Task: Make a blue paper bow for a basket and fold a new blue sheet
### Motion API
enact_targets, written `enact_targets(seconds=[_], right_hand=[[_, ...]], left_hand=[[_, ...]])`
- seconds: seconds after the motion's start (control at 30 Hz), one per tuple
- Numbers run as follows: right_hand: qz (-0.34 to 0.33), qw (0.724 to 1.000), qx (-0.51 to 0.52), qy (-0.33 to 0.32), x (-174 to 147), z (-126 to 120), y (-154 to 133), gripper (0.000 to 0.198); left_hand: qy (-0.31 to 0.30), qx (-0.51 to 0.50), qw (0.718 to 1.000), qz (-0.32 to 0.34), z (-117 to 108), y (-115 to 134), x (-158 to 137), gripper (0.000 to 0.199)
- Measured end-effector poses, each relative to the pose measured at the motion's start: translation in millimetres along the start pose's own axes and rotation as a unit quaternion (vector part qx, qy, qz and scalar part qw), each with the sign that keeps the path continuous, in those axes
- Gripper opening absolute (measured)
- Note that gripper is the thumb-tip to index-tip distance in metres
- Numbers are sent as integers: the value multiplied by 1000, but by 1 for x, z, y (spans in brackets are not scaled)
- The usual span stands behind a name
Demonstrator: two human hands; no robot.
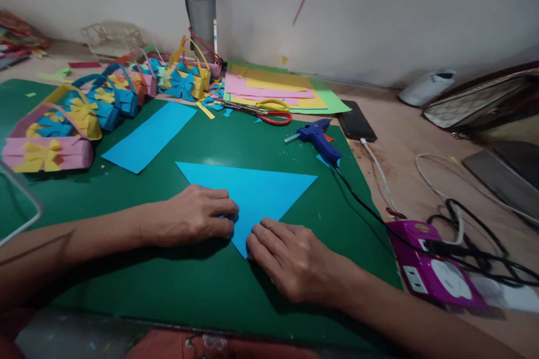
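Blue paper triangle [256, 188] | apex: near side | long edge: far, left-to-right

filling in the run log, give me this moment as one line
left hand: on blue paper triangle | right hand: at its near corner | nearby: blue strip, glue gun | beyond: scissors, paper sheets

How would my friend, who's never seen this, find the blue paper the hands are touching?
Start with the big green work surface. Near its middle, the left hand and right hand touch one blue sheet. That sheet is a triangle pointing toward the person, unlike the four-sided blue strip lying farther back to the left.
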State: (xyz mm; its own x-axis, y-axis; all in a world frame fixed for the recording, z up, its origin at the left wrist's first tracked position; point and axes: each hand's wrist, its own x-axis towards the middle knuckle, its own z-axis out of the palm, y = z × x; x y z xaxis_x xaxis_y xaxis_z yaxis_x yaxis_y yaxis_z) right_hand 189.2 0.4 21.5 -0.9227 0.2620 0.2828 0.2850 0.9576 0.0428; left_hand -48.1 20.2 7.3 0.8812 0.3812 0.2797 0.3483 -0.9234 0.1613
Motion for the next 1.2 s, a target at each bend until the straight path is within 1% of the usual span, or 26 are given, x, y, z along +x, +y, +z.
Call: enact_targets(seconds=[0.2, 0.47, 0.63, 0.7, 0.8, 0.87, 0.9, 0.97, 1.07, 1.13, 1.2], right_hand=[[9, 1000, 4, -2, -1, 3, 1, 26], [66, 993, 94, 9, 1, 5, 6, 32], [88, 991, 98, 11, 1, 9, 6, 29], [92, 991, 95, 36, 0, 11, 6, 30], [92, 985, 82, 120, -1, 14, 8, 22], [96, 976, 80, 177, -2, 12, 10, 16], [102, 971, 83, 202, -1, 10, 11, 15], [124, 958, 84, 243, 0, 2, 15, 15], [143, 943, 18, 300, 2, -11, 20, 26], [123, 941, -39, 312, 3, -18, 19, 31], [96, 955, -55, 274, 3, -19, 16, 24]], left_hand=[[-9, -21, 1000, -7, -1, -2, 1, 24], [0, -48, 999, -24, -1, -3, 2, 24], [10, -68, 997, -32, -1, -1, 2, 24], [19, -70, 997, -40, 1, 2, 2, 20], [55, -10, 997, -58, 4, 3, 1, 24], [84, 40, 993, -78, 7, 0, 0, 19], [95, 48, 990, -91, 7, -2, -1, 18], [114, -5, 982, -149, 6, -5, -2, 19], [137, -114, 950, -256, 0, -8, -1, 18], [145, -138, 933, -299, -6, -8, 2, 18], [153, -148, 920, -329, -12, -8, 6, 22]])
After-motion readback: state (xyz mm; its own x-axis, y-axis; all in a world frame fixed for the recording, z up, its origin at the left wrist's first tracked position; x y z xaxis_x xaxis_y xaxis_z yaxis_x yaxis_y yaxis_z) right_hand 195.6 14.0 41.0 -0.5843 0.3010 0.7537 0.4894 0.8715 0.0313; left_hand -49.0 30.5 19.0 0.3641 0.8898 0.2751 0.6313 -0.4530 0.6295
